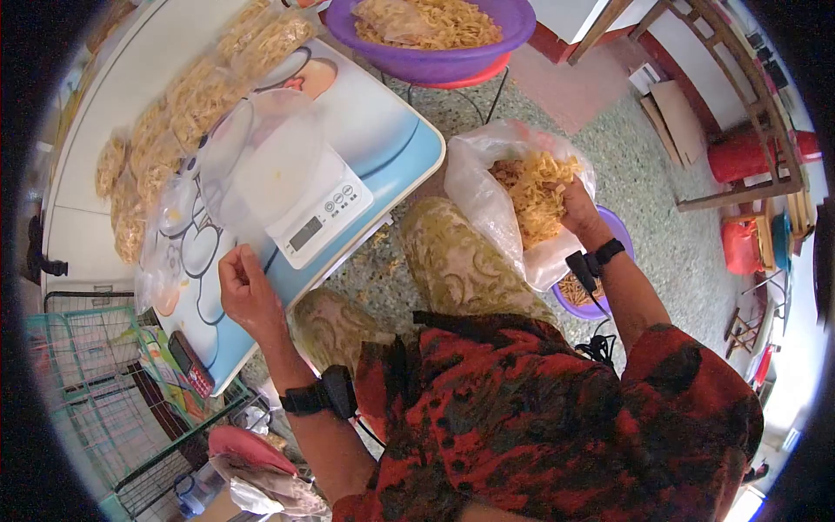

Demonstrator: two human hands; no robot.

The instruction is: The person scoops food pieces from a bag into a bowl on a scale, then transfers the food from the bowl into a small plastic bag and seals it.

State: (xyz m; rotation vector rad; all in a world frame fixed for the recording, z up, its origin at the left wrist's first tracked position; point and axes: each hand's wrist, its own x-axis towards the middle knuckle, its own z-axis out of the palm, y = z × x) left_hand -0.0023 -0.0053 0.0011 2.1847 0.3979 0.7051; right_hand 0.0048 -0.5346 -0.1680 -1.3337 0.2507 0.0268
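Observation:
My left hand is closed in a pinch at the near edge of a thin clear plastic bag. That bag lies partly over a white digital scale on the cartoon-printed table. To the right, my right hand reaches into a large translucent sack, its fingers curled around yellowish dried strips. Some fingertips are hidden among the strips. The sack stands open beside my right knee.
Several filled bags line the table's far left side. A purple basin of strips stands beyond the table, and another purple basin sits behind the sack. A dark phone lies on the near table edge, beside a green wire rack.

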